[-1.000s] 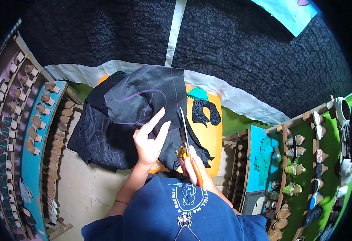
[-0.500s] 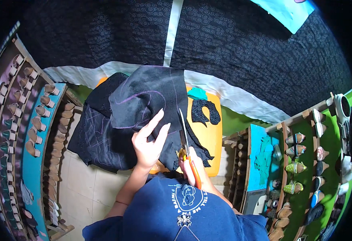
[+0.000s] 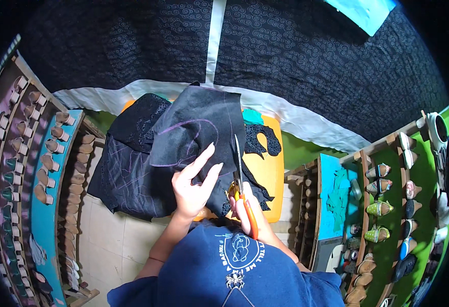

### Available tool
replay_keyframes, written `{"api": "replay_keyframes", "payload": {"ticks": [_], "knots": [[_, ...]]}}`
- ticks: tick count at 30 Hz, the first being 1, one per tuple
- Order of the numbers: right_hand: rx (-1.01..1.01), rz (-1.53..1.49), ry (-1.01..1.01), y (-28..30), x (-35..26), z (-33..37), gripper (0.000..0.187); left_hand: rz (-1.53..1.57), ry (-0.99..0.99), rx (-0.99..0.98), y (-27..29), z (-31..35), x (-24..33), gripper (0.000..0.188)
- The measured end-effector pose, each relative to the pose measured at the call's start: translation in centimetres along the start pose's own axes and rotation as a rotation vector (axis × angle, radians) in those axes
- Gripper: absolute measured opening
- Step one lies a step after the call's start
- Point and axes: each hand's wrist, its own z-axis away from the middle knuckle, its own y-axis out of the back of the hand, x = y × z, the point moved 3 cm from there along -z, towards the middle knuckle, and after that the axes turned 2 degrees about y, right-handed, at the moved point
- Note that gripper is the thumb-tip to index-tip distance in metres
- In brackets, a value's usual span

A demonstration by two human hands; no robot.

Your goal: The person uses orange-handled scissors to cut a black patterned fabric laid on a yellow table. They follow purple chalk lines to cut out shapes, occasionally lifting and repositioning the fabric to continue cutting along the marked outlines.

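A sheet of black fabric with purple drawn curves spreads upward from my left hand. That hand's thumb and a finger stretch over the fabric, apart from each other; its other fingers are hidden, and the cloth seems held there. My right hand grips scissors with orange handles. Their blades point away from me along the fabric's right side, and look nearly closed. More black cloth, partly lace and marked with lines, hangs off to the left. A cut black lace piece lies right of the scissors.
Beneath the fabric is a yellow-orange tabletop, with teal scraps at its far edge. Racks of shoe forms stand at the left, racks of shoes at the right. Dark patterned cloth covers the far side.
The marked fabric has shifted a little to the right, and my left hand has moved slightly with it. The scissors remain in my right hand, nearly where they were.
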Motion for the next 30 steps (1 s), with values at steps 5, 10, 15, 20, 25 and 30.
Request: {"api": "replay_keyframes", "payload": {"ticks": [5,10,15,20,25,30], "knots": [[0.01,-0.017,-0.001,-0.1,0.0,0.3,0.016,-0.008,-0.009,-0.013,-0.1,0.0,-0.2,0.04],[0.027,-0.063,0.002,-0.3,0.7,0.3,0.016,-0.005,-0.09,0.008,-0.1,-0.1,0.0,0.036],[0.034,-0.082,0.04,-0.3,0.7,0.4,0.016,0.004,-0.09,0.011,-0.2,0.0,0.3,0.035],[0.015,-0.1,0.059,-0.3,0.6,0.4,0.016,0.009,-0.072,0.004,-0.2,0.2,0.3,0.035],[0.045,-0.135,0.12,-0.1,0.7,0.3,0.017,0.006,-0.104,-0.048,-0.6,0.8,0.5,0.035],[0.07,-0.131,0.123,0.0,0.7,0.2,0.019,0.022,-0.056,-0.064,-0.8,1.1,0.3,0.035]]}}
